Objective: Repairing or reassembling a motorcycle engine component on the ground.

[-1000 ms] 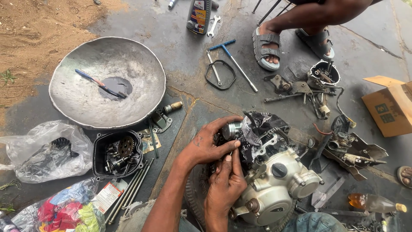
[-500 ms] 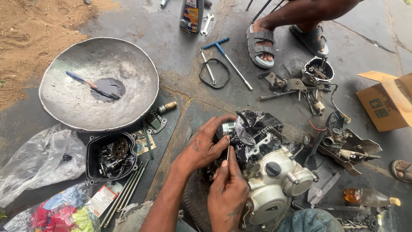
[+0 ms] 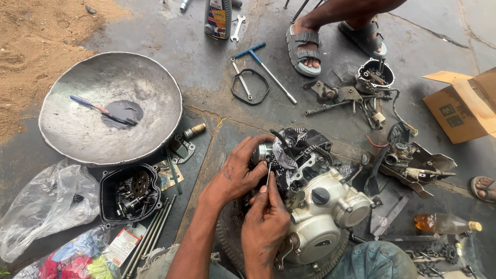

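A greasy motorcycle engine [image 3: 323, 206] sits on the concrete floor in front of me, with a cloth stuffed in its top and a chain showing. My left hand [image 3: 238, 173] wraps around a small silver cylindrical part [image 3: 262, 153] at the engine's left side. My right hand [image 3: 264, 223] sits just below it and pinches a thin metal pin [image 3: 268, 172] that points up at that part. Both hands are smeared with grease.
A big dented metal bowl [image 3: 67, 134] holds dark oil and a brush. A black cover [image 3: 106, 199] with gears and long studs [image 3: 155, 230] lie at left. A T-handle wrench [image 3: 263, 64], an oil bottle [image 3: 218, 18], loose parts [image 3: 408, 157], a cardboard box [image 3: 462, 106] and another person's sandalled feet [image 3: 305, 46] surround it.
Both hands stay at the engine's left side. The right hand has shifted slightly, its thin pin now raised toward the silver part. The view has tilted a little.
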